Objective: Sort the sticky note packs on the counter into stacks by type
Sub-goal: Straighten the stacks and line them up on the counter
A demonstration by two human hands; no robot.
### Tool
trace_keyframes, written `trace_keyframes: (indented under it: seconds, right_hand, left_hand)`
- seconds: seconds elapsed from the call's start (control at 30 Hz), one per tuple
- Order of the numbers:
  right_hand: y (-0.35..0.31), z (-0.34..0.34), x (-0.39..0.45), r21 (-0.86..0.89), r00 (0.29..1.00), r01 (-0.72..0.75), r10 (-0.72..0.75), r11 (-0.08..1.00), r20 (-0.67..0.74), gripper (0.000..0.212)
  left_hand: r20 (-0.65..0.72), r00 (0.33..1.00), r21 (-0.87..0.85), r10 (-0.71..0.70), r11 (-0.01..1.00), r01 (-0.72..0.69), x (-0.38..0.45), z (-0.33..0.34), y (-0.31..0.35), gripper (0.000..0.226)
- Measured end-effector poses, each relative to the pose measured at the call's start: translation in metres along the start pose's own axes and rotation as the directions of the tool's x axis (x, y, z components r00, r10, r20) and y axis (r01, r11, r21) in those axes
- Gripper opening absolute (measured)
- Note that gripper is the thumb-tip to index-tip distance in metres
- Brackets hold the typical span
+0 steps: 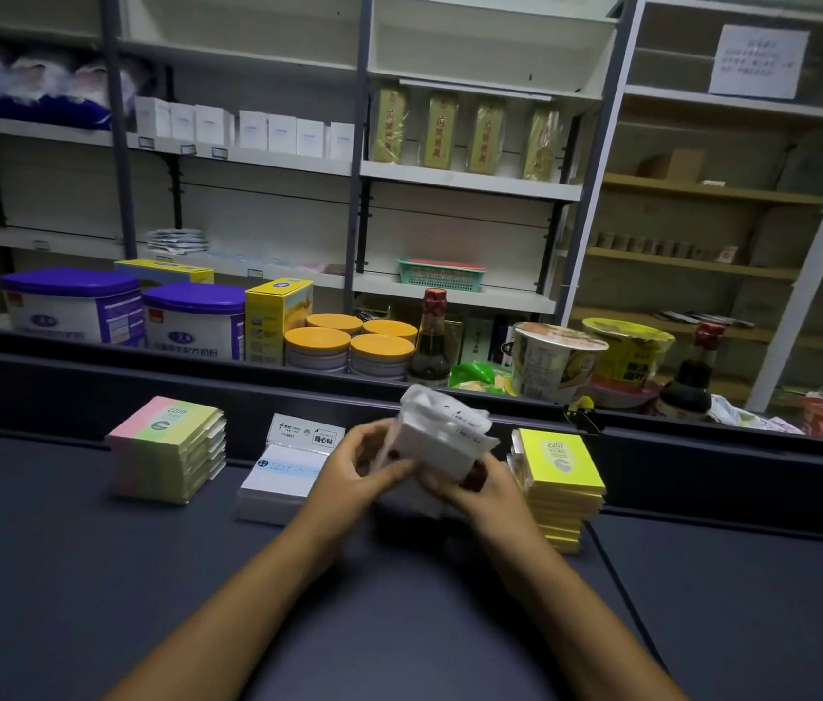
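My left hand [356, 465] and right hand [470, 485] grip white plastic-wrapped sticky note packs [442, 437]; their labels are too blurred to read

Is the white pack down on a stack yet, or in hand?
In hand: both the left hand and right hand hold the white plastic-wrapped pack above the dark counter.

Left of our hands [414, 478]: pink-green-yellow striped stack [166, 447]. Beside them, white packs [280, 480] with a pale blue band. In them, a white bundle [442, 435]. To their right, a bright yellow stack [561, 473]. Dark navy worktop [96, 574].
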State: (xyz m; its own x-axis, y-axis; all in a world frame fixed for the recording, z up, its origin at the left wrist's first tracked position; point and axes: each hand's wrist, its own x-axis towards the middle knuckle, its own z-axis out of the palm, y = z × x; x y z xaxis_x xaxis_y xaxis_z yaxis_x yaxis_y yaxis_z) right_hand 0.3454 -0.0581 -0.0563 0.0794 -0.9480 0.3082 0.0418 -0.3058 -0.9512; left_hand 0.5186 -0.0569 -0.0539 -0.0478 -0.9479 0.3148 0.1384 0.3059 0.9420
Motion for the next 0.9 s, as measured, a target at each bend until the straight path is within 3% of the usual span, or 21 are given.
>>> trace_keyframes:
  seconds: [0.1, 0.3, 0.37, 0.47, 0.57, 0.7, 0.8, 0.9]
  right_hand:
    - [-0.007, 0.004, -0.002, 0.158, 0.999, -0.026, 0.022, 0.987, 0.029, 0.052]
    - [-0.007, 0.004, -0.004, 0.289, 0.988, -0.144, 0.123, 0.946, 0.091, 0.068]
    - [-0.010, -0.003, -0.002, 0.152, 0.995, -0.102, 0.100, 0.983, 0.022, 0.074]
    - [-0.010, -0.010, -0.002, -0.249, 0.999, 0.041, -0.036, 0.968, 0.022, 0.065]
    - [-0.005, -0.012, -0.001, -0.322, 0.996, 0.089, -0.074, 0.942, 0.057, 0.060]
    - [-0.002, -0.014, 0.002, -0.421, 0.992, 0.118, -0.130, 0.899, 0.001, 0.057]
    - [0.004, -0.012, 0.001, -0.445, 0.996, 0.081, -0.063, 0.892, 0.056, 0.066]
    - [0.013, -0.009, -0.001, -0.617, 0.997, 0.058, -0.020, 0.785, 0.069, 0.068]
  left_hand:
    - [0.124, 0.990, -0.265, -0.067, 0.959, 0.098, -0.003, 0.002, 0.008, 0.064]
    - [0.022, 0.999, -0.174, -0.044, 0.984, 0.047, -0.002, -0.004, 0.010, 0.070]
    - [-0.002, 1.000, -0.131, -0.031, 0.991, 0.031, 0.000, -0.009, 0.009, 0.063]
    - [0.028, 1.000, -0.065, -0.002, 0.998, 0.004, 0.002, -0.016, 0.008, 0.058]
    - [0.065, 0.998, 0.043, 0.002, 0.999, -0.005, 0.001, -0.017, 0.007, 0.055]
    - [0.058, 0.998, 0.162, 0.019, 0.986, -0.028, 0.003, -0.015, 0.001, 0.051]
    - [0.062, 0.998, 0.254, -0.026, 0.967, 0.009, 0.004, -0.012, -0.006, 0.056]
    - [0.099, 0.987, 0.401, -0.126, 0.913, 0.076, 0.001, -0.007, -0.017, 0.059]
